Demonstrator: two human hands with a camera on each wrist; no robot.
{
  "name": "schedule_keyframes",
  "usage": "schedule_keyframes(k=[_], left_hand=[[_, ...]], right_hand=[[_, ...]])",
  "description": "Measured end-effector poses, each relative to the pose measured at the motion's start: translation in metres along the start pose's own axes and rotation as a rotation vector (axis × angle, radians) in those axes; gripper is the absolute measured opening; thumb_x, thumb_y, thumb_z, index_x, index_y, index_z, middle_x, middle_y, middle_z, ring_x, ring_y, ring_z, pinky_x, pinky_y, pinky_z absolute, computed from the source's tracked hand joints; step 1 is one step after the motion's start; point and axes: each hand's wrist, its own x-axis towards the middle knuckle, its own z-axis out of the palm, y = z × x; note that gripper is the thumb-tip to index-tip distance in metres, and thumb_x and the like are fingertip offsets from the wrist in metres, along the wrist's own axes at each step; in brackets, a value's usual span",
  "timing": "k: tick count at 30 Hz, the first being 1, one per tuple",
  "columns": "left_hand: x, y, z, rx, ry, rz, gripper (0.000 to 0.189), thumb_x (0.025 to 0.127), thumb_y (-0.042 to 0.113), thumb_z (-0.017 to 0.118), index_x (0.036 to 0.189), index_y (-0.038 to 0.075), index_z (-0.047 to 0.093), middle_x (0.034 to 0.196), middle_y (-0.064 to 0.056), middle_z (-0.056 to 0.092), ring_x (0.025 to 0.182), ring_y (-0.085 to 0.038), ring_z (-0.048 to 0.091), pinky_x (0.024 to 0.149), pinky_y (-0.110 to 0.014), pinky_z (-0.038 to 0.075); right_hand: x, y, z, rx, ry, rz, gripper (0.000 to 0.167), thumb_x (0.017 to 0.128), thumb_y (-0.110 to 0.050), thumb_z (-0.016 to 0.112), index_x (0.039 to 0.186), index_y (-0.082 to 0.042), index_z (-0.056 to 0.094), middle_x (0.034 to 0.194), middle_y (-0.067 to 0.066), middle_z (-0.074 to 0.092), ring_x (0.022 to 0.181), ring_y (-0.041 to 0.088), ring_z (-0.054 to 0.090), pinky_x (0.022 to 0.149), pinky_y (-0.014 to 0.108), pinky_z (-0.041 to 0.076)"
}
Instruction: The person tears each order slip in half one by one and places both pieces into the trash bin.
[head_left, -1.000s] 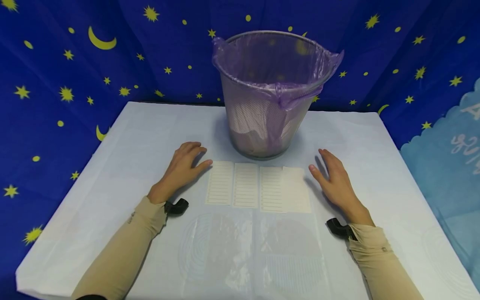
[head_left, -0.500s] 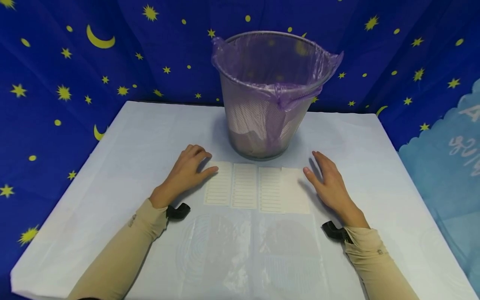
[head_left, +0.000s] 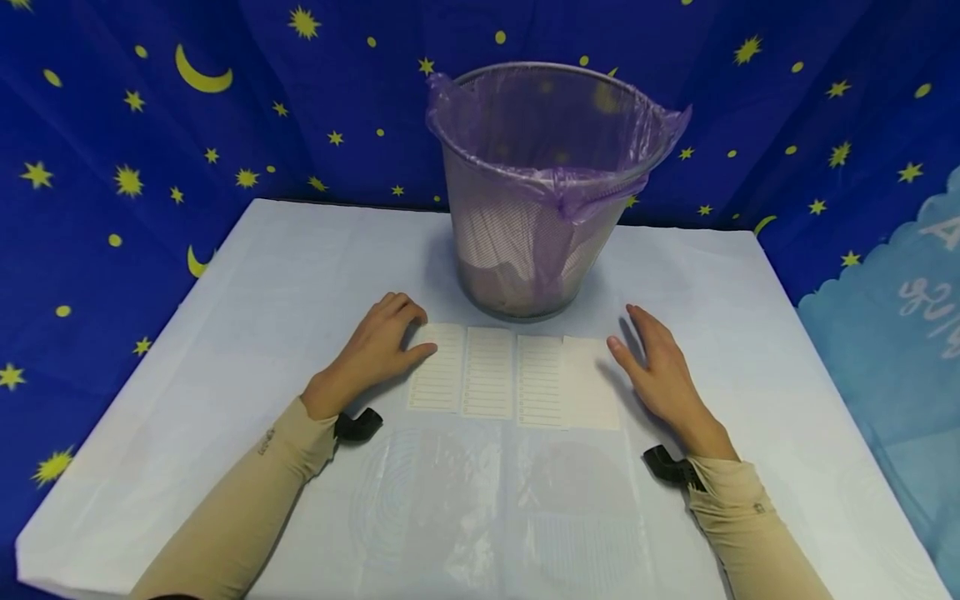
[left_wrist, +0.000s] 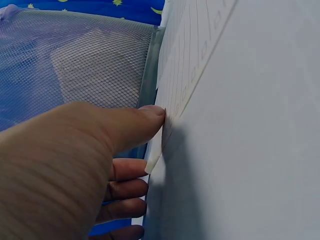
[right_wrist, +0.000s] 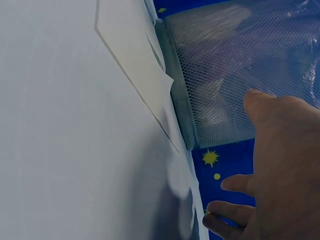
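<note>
Three lined slips [head_left: 490, 375] and one plain slip [head_left: 591, 392] lie in a row on the desk [head_left: 337, 250], before the purple-lined bin [head_left: 501, 237]. Left hand [head_left: 375, 346] is at the leftmost slip's [head_left: 433, 385] far corner, thumb and index apart, contact unclear. Right hand [head_left: 663, 371], spread, holds nothing beside the plain slip.

Your left grip [head_left: 375, 346] covers top corner of leftmost sheet [head_left: 437, 381]; whether thumb [head_left: 422, 353] touches paper or hovers, you can't tell. Your right grip [head_left: 667, 379] hides its own lower fingers in head view; right wrist view cuts it off at right edge. Print on lined sheets [head_left: 487, 375] too small to read. Low inside bin [head_left: 495, 233], mesh and liner [head_left: 588, 187] haze everything. Bottom edge crops your sleeves [head_left: 217, 508] and desk's [head_left: 97, 500] near side; sign's [head_left: 885, 333] lettering runs out at right.
</note>
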Motion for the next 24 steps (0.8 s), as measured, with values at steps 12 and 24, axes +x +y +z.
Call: schedule_keyframes(k=[12, 24], left_hand=[[-0.0003, -0.0027, 0.0027, -0.085, 0.016, -0.002, 0.027, 0.087, 0.022, 0.088, 0.094, 0.006, 0.067, 0.098, -0.009, 0.064, 0.099, -0.029, 0.056, 0.090, -0.046, 0.047], [-0.0003, 0.0021, 0.0030, -0.209, -0.005, -0.007, 0.025, 0.087, 0.009, 0.086, 0.107, 0.005, 0.071, 0.105, -0.009, 0.069, 0.103, -0.027, 0.059, 0.093, -0.043, 0.050]], right_hand=[[-0.0016, -0.0017, -0.0003, 0.006, -0.012, 0.022, 0.071, 0.108, -0.040, 0.057, 0.163, -0.002, 0.034, 0.167, 0.026, 0.034, 0.155, 0.047, 0.028, 0.123, 0.065, 0.023], [-0.0014, -0.0017, 0.0001, -0.001, -0.014, 0.022, 0.071, 0.108, -0.040, 0.057, 0.163, -0.002, 0.034, 0.167, 0.027, 0.034, 0.155, 0.048, 0.029, 0.123, 0.066, 0.024]])
